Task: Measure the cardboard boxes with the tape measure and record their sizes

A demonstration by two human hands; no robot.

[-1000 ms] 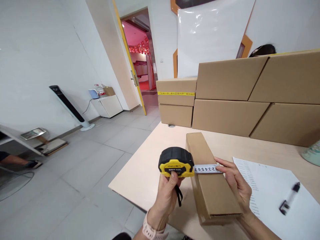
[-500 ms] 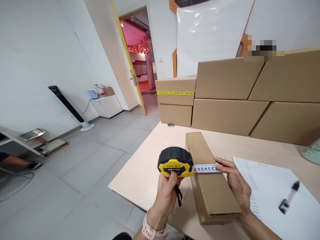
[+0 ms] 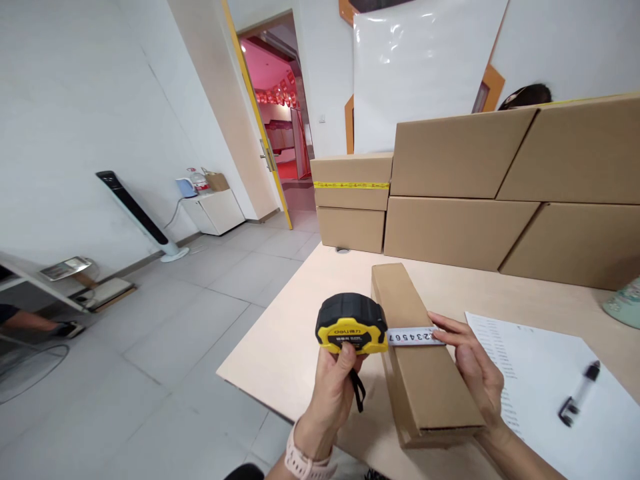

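Note:
My left hand (image 3: 334,387) is wrapped round a yellow and black tape measure (image 3: 351,324), its thumb on the front of the case and a black strap hanging below. The white blade (image 3: 411,336) runs out to the right, across the top of a long, narrow cardboard box (image 3: 430,383) lying on the table, with several printed numbers showing. At the box's right edge, my right hand (image 3: 473,367) holds the blade's end with its fingers, the palm beside the box. The end hook is hidden under the fingertips.
A printed sheet (image 3: 555,393) with a black-capped pen (image 3: 579,393) lies on the table (image 3: 285,333) at the right. Stacked cardboard boxes (image 3: 460,230) line the back edge, with a person's head (image 3: 527,96) partly visible behind them. A pale green object (image 3: 625,303) stands far right.

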